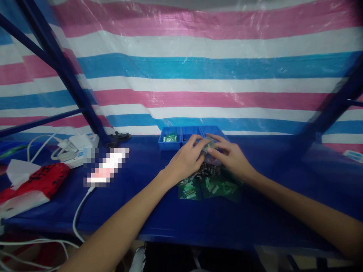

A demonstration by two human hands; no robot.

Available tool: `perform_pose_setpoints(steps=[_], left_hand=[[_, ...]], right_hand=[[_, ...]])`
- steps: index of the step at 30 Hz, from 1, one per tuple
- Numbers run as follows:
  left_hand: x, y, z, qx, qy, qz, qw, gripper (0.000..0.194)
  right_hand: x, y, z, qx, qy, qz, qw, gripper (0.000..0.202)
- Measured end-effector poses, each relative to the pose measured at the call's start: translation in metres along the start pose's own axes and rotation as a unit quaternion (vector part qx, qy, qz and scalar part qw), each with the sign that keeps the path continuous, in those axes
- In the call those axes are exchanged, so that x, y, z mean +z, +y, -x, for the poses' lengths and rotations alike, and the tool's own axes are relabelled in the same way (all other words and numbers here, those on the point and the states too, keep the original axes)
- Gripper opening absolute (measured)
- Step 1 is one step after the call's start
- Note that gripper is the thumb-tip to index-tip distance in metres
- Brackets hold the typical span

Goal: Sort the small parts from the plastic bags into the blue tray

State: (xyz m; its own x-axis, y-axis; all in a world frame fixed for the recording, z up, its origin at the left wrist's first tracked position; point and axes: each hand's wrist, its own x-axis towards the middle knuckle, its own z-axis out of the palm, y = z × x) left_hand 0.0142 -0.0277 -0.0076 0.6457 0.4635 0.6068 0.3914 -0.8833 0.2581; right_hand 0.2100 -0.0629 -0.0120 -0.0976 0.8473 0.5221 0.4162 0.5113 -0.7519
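Both hands meet over the middle of the blue table. My left hand (189,156) and my right hand (230,155) have their fingers closed around a small clear plastic bag (209,146) between them. What the bag holds is too blurred to name. Just below the hands lies a pile of small dark and metallic parts (205,172). In front of the pile are a small green bag (189,190) with light, rod-like pieces showing and more green bags (219,187) beside it. Some of the pile is hidden by my hands.
Blue bins (169,140) stand behind my hands; the left one holds green packets. To the left are a pixelated device (107,166) on a white cable, a power strip (81,151) and a red and white tissue pack (42,179). Blue metal posts (65,79) frame a striped sheet (198,68).
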Motion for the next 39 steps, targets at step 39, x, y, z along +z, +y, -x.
perform_pose_setpoints(steps=[39], left_hand=[[-0.04,-0.042,-0.001,-0.239,0.168,-0.278,0.915,0.048]], right_hand=[[0.058,-0.007,-0.156,-0.116,-0.074,0.3,0.944,0.027]])
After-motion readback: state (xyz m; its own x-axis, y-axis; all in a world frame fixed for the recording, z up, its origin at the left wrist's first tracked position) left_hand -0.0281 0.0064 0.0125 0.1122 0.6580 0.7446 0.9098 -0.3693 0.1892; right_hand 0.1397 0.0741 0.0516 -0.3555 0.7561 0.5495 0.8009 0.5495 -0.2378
